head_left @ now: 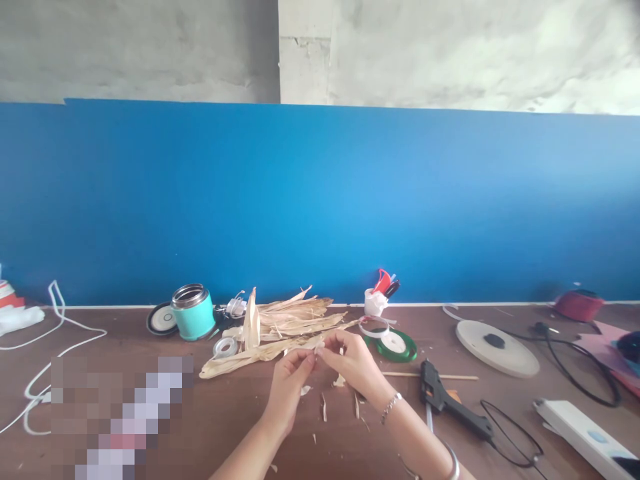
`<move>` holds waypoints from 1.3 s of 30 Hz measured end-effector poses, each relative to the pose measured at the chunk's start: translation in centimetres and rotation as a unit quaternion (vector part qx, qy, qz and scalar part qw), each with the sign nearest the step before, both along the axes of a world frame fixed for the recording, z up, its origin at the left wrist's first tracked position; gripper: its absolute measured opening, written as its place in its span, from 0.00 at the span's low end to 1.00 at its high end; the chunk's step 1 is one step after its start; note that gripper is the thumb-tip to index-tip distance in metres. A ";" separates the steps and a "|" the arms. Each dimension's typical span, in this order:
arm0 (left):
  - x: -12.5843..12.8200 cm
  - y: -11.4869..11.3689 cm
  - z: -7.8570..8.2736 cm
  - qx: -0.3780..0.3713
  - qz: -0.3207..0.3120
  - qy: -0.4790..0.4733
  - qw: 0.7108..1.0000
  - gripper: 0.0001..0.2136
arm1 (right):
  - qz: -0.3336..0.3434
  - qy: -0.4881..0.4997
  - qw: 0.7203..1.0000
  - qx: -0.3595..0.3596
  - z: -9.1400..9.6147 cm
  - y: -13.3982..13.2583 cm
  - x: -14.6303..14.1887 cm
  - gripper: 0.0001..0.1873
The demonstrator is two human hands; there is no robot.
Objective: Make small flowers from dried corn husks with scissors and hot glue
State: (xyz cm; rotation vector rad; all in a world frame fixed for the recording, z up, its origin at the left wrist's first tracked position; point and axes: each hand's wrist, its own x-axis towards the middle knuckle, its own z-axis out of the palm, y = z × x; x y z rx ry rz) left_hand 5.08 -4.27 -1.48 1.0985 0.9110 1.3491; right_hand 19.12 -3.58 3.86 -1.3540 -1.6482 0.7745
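Above the middle of the table, my left hand point(293, 380) and my right hand point(350, 360) meet at the fingertips. Both pinch a small pale piece of corn husk point(319, 347), mostly hidden by the fingers. Just behind them lies a pile of dried corn husks point(295, 317), with one long husk point(235, 363) stretched out toward the left. Small husk scraps point(324, 407) are scattered on the table below my hands. A bracelet point(391, 408) and a bangle circle my right wrist and forearm.
Right of my hands lie a black glue gun point(450, 403) with its cord, a thin wooden stick point(460, 378), green ribbon point(405, 350), a pale round spool point(523, 357) and a white power strip point(585, 433). A turquoise container point(194, 320) stands left; white cables point(37, 393) lie farther left.
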 end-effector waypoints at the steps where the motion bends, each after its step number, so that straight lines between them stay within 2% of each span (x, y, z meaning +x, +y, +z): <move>1: 0.0 0.0 0.0 0.000 0.000 0.001 1.000 0.10 | -0.001 -0.003 1.000 0.000 0.0 0.0 0.0 0.05; 7: 0.1 -0.2 0.3 -0.015 -0.004 -0.011 1.000 0.09 | -0.006 -0.013 1.000 -0.003 -0.3 0.0 -0.2 0.06; 20: 0.0 -0.1 -0.1 0.017 0.009 0.017 1.000 0.11 | 0.008 -0.008 1.000 -0.005 -0.1 0.0 0.1 0.05; 33: -0.8 0.2 0.5 -0.010 -0.084 -0.053 0.995 0.10 | 0.051 -0.011 0.999 0.009 1.1 -0.5 0.4 0.01; 39: -1.9 0.6 1.0 -0.034 -0.175 -0.071 0.981 0.10 | 0.116 0.002 0.993 -0.004 1.7 -1.0 0.6 0.09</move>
